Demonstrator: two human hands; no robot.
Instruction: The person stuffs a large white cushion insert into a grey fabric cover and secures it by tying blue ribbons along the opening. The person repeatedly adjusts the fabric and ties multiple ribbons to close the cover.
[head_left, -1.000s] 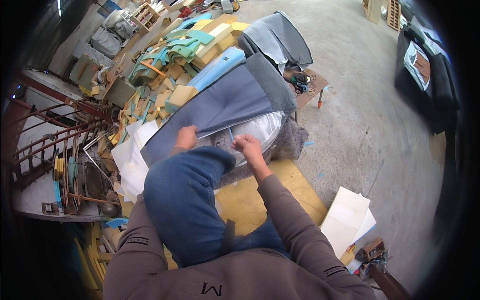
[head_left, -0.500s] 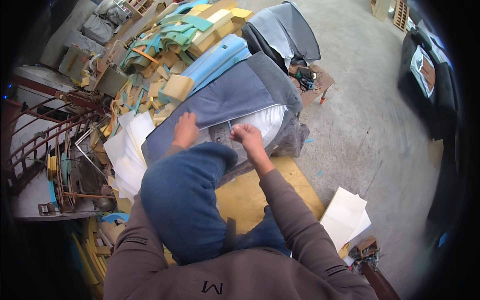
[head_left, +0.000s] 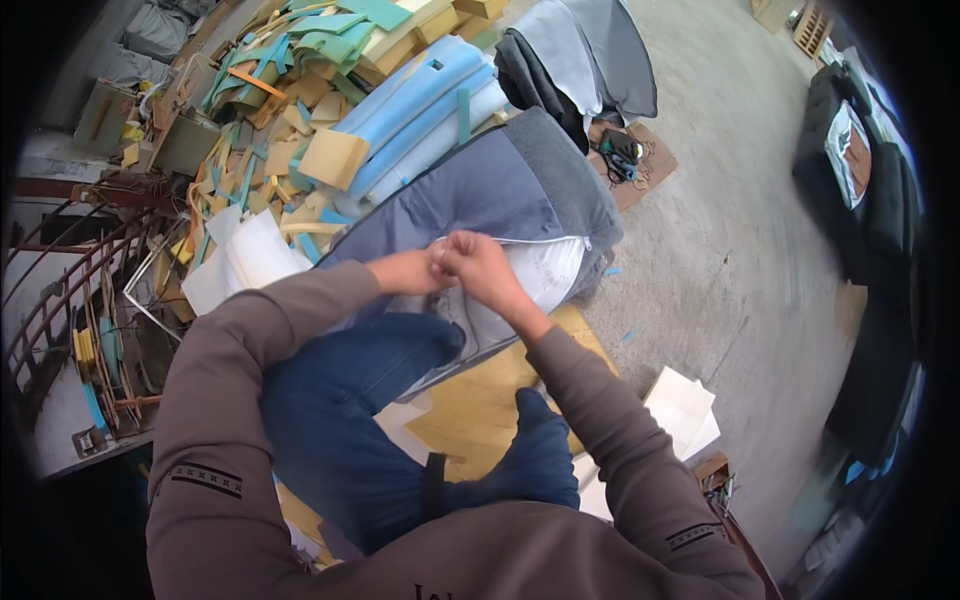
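A large cushion in a grey-blue fabric cover lies in front of me, its long side toward my knees. The cover is unzipped along this side, and a white inner lining shows through the gap; the zipper edges its right part. Over the opening my two hands meet. My left hand has its fingertips drawn together against those of my right hand, which is closed in a pinch. Whatever they hold between them is too small or hidden to make out. One bent knee in jeans presses close to the cushion.
Foam offcuts pile up at the far left, beside blue foam rolls. White sheets lie left of the cushion. Beyond it stand another grey-covered piece and a small board with a dark tool. Yellow foam is beneath me.
My left hand has left the cover's top and moved right to meet my right hand. My right hand has shifted slightly left. The view has tilted a little.
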